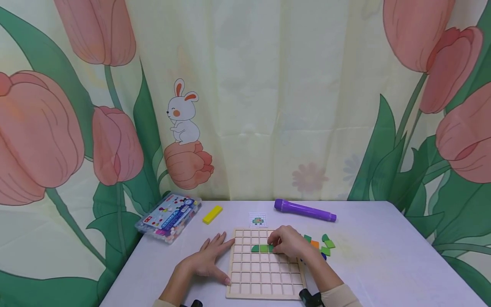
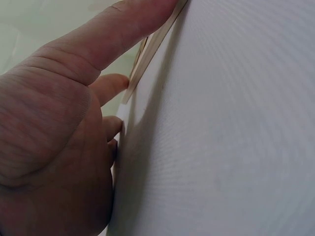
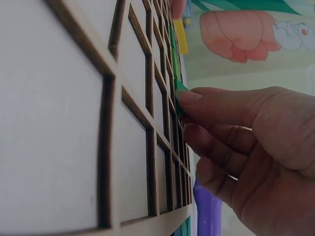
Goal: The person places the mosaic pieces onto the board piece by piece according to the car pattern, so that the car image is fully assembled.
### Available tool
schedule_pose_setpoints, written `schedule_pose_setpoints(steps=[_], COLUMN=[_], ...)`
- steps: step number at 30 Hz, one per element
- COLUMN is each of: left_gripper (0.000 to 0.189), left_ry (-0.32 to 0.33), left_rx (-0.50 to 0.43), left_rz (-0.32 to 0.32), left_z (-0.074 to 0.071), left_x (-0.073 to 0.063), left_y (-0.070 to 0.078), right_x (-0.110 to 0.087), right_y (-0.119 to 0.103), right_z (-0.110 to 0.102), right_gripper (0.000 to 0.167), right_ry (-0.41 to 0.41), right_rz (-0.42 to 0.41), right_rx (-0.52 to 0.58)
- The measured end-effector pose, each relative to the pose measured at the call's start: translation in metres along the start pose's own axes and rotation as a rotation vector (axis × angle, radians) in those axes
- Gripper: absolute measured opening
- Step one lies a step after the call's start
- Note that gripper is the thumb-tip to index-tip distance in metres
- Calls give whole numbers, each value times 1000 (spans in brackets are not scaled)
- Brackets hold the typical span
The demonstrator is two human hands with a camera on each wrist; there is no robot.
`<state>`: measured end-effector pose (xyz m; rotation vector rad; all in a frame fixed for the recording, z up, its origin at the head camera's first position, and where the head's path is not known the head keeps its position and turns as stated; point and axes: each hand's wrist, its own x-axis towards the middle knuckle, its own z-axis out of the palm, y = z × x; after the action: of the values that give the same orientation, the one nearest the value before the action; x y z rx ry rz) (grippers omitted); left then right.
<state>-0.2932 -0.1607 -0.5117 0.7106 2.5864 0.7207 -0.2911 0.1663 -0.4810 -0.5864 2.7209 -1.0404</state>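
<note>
A wooden grid board (image 1: 255, 290) lies on the white table. My left hand (image 1: 209, 258) rests beside it with fingers spread, fingertips and thumb against its left edge. In the left wrist view, the straight thumb (image 2: 123, 34) lies along the board's side. My right hand (image 1: 289, 243) is over the board's upper part and pinches a dark green tile (image 3: 180, 89) between thumb and finger, right at a grid cell. Left of that tile, in the same row, sit a light green square tile (image 1: 264, 248) and a dark green tile with a rounded corner (image 1: 255, 248).
Loose green, orange and blue tiles, among them a light green tile (image 1: 329, 244), lie right of the board. Behind it are a small pattern card (image 1: 258, 220), a purple tube-shaped object (image 1: 305, 210) and a yellow block (image 1: 212, 214). A clear plastic case (image 1: 168, 216) stands back left.
</note>
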Motion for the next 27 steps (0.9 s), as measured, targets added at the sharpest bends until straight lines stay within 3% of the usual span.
schedule_pose_setpoints(steps=[10,17,22,27], left_gripper=[118,118,118,119], left_ry=[8,3,9,12], left_rx=[-1,-7,-8,-13], left_rz=[8,0,4,10], left_z=[1,2,2,1], left_x=[0,0,-2,-2], left_y=[-1,-2,-1,0], right_x=[1,-2,-5,-11], right_y=[2,7,9,12], right_z=[0,-11,-24,-33], right_gripper=[21,22,27,27], right_ry=[7,106,185,261], right_rz=[4,-66,25,60], right_rx=[-40,-91,-15,6])
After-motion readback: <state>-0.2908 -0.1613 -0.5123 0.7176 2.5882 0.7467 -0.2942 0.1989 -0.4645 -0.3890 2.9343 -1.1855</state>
